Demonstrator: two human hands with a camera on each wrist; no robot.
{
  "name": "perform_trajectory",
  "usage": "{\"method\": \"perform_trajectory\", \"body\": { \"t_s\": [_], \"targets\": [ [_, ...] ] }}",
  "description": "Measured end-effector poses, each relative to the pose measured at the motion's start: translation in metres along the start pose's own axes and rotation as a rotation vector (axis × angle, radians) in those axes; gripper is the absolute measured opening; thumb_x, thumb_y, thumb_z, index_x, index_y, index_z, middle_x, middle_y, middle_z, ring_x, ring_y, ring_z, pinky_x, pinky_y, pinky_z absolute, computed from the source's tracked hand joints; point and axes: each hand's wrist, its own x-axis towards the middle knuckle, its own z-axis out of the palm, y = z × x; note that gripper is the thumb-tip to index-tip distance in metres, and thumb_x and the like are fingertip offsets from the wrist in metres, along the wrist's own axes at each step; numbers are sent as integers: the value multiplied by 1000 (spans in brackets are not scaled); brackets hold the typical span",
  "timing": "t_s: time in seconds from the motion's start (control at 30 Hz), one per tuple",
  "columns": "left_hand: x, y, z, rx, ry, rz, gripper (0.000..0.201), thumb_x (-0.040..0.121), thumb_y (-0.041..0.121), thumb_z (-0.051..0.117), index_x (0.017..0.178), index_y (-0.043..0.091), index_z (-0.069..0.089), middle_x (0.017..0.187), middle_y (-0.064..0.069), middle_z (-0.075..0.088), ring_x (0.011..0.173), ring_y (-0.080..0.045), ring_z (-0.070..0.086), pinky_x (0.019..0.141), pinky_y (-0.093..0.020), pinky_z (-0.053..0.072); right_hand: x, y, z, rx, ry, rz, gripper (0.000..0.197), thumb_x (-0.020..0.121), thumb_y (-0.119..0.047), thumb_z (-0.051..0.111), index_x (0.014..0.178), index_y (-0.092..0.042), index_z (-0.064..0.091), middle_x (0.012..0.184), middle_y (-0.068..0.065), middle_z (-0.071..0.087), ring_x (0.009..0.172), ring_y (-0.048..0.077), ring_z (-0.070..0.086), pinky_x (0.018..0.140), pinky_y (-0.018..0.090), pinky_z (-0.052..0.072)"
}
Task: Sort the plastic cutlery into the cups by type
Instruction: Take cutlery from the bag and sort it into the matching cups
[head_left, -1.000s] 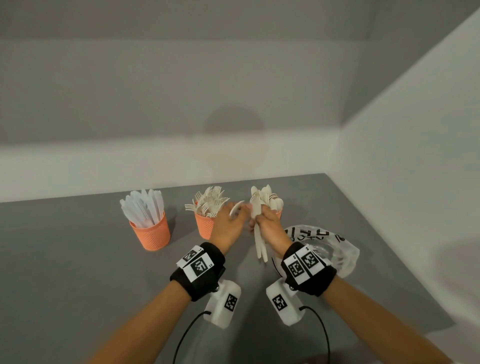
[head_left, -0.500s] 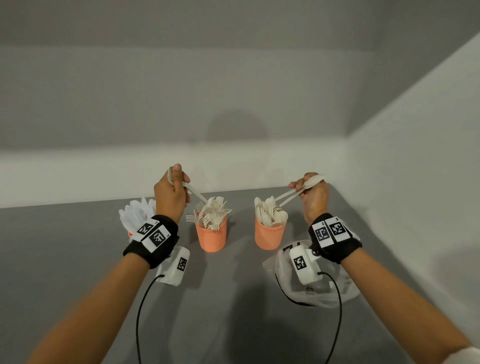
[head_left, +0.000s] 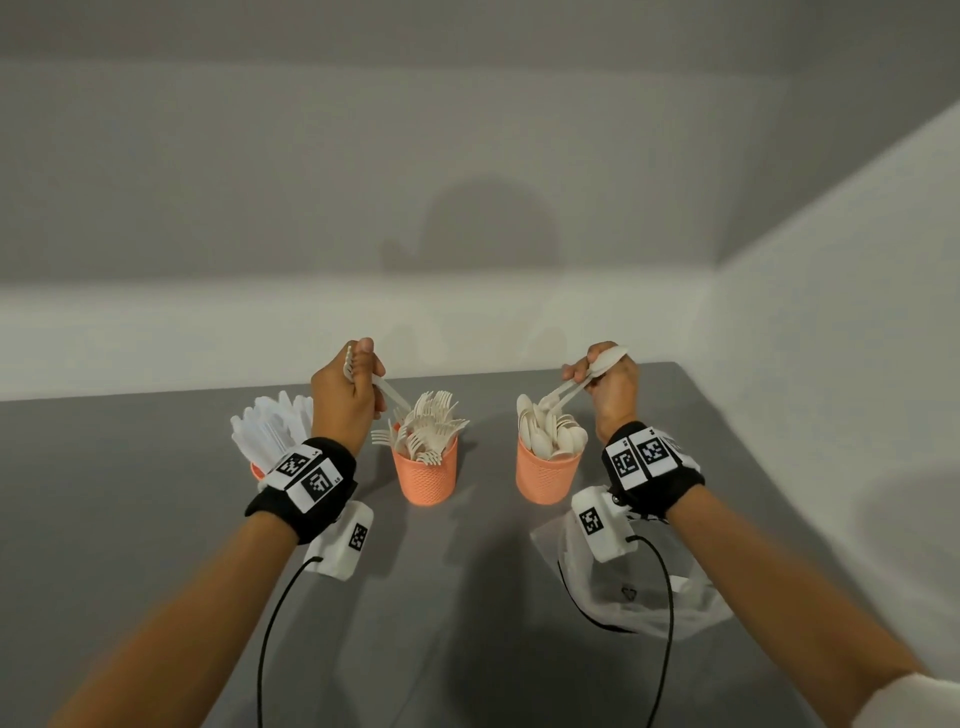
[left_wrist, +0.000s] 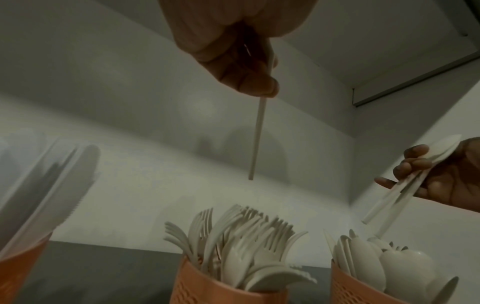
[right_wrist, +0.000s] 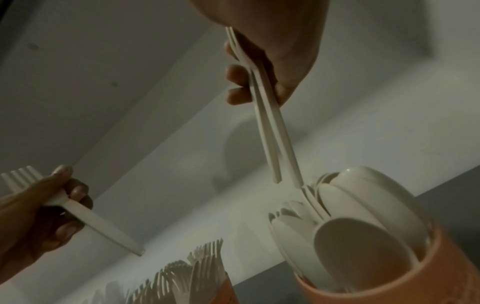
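Three orange cups stand in a row on the grey table (head_left: 156, 519): a knife cup (head_left: 256, 470) at the left, a fork cup (head_left: 425, 475) in the middle, a spoon cup (head_left: 545, 475) at the right. My left hand (head_left: 347, 392) grips one white fork (head_left: 382, 388) (right_wrist: 75, 207), tines up, handle slanting down above the fork cup (left_wrist: 228, 292). My right hand (head_left: 610, 384) pinches two white spoons (head_left: 574, 387) (right_wrist: 270, 131), whose handles point down over the spoon cup (right_wrist: 389, 283).
A crumpled clear plastic bag (head_left: 644, 592) lies on the table under my right wrist. White walls close the table at the back and at the right. Cables hang from both wrist cameras.
My hands have parted from the middle. The left rose with the fork over the fork cup. The right carried the spoons over the spoon cup, and both have dipped slightly since half a second ago.
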Motion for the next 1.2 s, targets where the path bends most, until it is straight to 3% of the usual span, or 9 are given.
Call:
{"method": "perform_trajectory", "body": {
  "t_s": [0.17,0.37,0.5,0.67,0.73,0.87,1.03,1.13,1.2],
  "targets": [
    [2,-10,3,-17,-11,-21,40,100,28,32,65,19,48,49,-11,51,35,-7,51,39,-15,43,15,2,4,-53,-7,11,35,86,9,25,65,-10,44,35,-5,46,39,11,51,54,19,52],
    [4,-22,6,-22,-19,-46,40,100,31,32,65,21,47,49,-11,51,36,-9,51,39,-19,43,25,20,-2,-165,-3,176,30,88,2,28,65,-11,42,34,-6,42,36,10,43,44,16,38],
    [4,-23,12,-17,-27,-62,40,100,29,33,64,19,47,48,-10,50,34,-8,51,38,-18,43,32,35,-8,-240,-1,248,29,92,-3,31,67,-12,42,34,-6,43,35,10,45,40,14,37],
    [9,-27,19,84,-35,-7,37,99,31,38,64,18,45,45,-9,49,34,-9,50,44,-30,46,36,53,-18,-506,15,220,28,94,-10,36,70,-15,50,57,4,54,59,18,54,66,30,46],
    [13,-30,20,139,-51,18,38,98,33,40,67,11,46,47,-8,49,36,-13,51,47,-39,49,34,53,-21,-586,18,146,25,88,-2,40,73,-17,52,65,2,56,62,16,54,65,26,45],
    [21,-36,23,269,-88,82,48,94,40,39,71,-2,47,58,-25,55,47,-39,55,50,-50,49,32,51,-25,-727,-51,60,30,81,8,38,89,-16,54,68,0,54,61,10,53,58,13,43],
    [29,-36,35,434,-236,41,30,94,28,50,82,0,51,63,-22,62,56,-37,61,60,-46,51,29,54,-27,-868,-125,43,35,80,13,37,80,-13,61,70,-10,57,73,14,54,72,23,41],
    [26,-36,40,510,-304,44,25,90,19,57,107,3,47,53,-5,49,50,-27,50,52,-32,40,27,55,-28,-931,-138,34,32,80,13,39,87,-3,66,87,3,68,85,15,56,74,22,42],
    [21,-38,41,577,-353,94,28,90,11,56,114,1,46,55,-3,45,53,-29,48,54,-29,35,25,56,-28,-978,-156,19,32,79,13,39,88,-1,67,99,11,68,89,18,59,79,24,43]
  ]
}}
